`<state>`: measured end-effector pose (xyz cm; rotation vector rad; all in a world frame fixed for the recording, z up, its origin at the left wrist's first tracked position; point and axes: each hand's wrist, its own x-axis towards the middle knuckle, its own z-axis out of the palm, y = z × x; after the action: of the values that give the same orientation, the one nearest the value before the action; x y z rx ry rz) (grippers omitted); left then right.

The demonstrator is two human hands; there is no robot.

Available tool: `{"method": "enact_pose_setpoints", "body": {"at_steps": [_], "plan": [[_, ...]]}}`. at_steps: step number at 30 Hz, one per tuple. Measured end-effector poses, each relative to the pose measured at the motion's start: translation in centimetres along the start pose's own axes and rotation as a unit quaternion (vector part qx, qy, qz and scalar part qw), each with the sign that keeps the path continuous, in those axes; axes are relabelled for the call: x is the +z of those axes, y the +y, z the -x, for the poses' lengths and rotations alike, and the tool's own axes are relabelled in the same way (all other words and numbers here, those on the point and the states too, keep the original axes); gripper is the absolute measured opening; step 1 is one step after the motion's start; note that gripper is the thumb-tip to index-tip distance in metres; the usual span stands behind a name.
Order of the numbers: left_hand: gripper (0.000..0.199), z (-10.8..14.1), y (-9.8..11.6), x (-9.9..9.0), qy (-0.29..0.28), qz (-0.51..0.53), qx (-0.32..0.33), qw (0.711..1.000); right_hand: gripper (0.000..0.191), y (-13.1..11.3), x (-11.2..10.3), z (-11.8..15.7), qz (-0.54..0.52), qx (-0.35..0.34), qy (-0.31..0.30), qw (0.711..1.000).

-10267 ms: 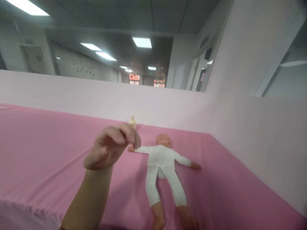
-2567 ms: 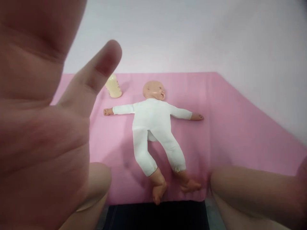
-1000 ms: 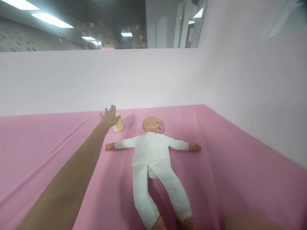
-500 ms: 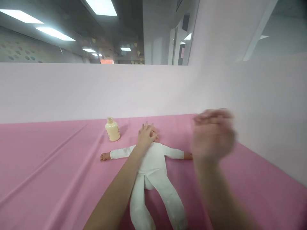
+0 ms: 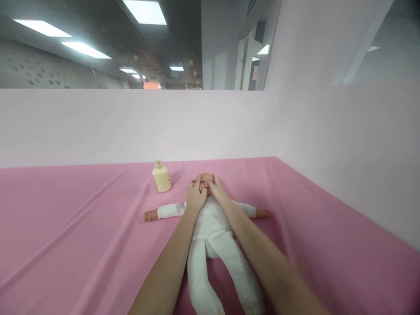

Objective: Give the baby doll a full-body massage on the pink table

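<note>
- Baby doll [image 5: 213, 223] lies face-up on the pink counter [image 5: 82, 236], arms spread out, head at the far end, legs running toward the near edge.
- Left hand [image 5: 196, 197] rests on the left side of the doll's head, fingers laid flat over cheek and brow, not closed around anything.
- Right hand [image 5: 217, 189] mirrors it on the right side of the head, fingers flat on the face, nothing gripped.
- Both forearms run up over the doll's white suit from the near edge.
- Step in hand, my read: fingertip work on the doll's face, both hands paired at the middle of it.
- Next move likely calls for light, even pressure on both sides, so the head doesn't roll.
- Cream bottle [image 5: 161, 176] stands upright just far-left of the head, near but not touching it.
- Bottle has a faint label; print too small to read. No other writing legible.
- Pale partition wall [image 5: 131, 127] behind the counter.
</note>
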<state>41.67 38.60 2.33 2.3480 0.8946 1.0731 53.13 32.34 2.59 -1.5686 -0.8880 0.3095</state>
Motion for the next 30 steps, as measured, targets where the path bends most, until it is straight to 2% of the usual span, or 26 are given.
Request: {"method": "enact_pose_setpoints", "body": {"at_steps": [4, 8, 13, 16, 18, 22, 24, 26, 30], "plan": [[0.055, -0.2, -0.1, 0.4, 0.013, 0.002, -0.019, 1.0, 0.065, 0.8, 0.7, 0.3, 0.014, -0.049, -0.018, 0.999], [0.054, -0.4, -0.7, 0.9, 0.027, 0.023, -0.034, 0.999, 0.065, 1.4, -0.1, 0.9, 0.046, -0.089, -0.042, 0.994], [0.039, -0.6, -1.5, 1.6, 0.043, 0.093, 0.047, 0.994, 0.078, 1.8, -0.9, 1.0, 0.056, -0.057, -0.058, 0.995], [0.039, -0.8, -1.9, 1.9, 0.038, 0.136, 0.062, 0.988, 0.084, 1.8, -1.2, 0.9, 0.078, -0.001, -0.048, 0.996], [0.044, -0.9, -2.1, 2.1, 0.039, 0.156, 0.057, 0.985, 0.081, 1.8, -1.3, 0.9, 0.097, 0.007, -0.041, 0.994], [0.051, -0.6, -2.1, 2.4, 0.042, 0.176, 0.048, 0.982, 0.064, 1.7, -1.2, 1.2, 0.098, -0.082, -0.035, 0.991], [0.049, -0.4, -1.9, 2.6, 0.047, 0.178, 0.055, 0.981, 0.062, 1.8, -1.0, 1.3, 0.093, -0.101, -0.012, 0.99], [0.045, -0.2, -1.7, 2.8, 0.055, 0.182, 0.06, 0.98, 0.064, 2.0, -0.7, 1.3, 0.091, -0.086, 0.005, 0.992], [0.038, -0.2, -1.5, 2.7, 0.066, 0.195, 0.069, 0.976, 0.074, 2.2, -0.6, 1.3, 0.084, -0.007, 0.009, 0.996]]}}
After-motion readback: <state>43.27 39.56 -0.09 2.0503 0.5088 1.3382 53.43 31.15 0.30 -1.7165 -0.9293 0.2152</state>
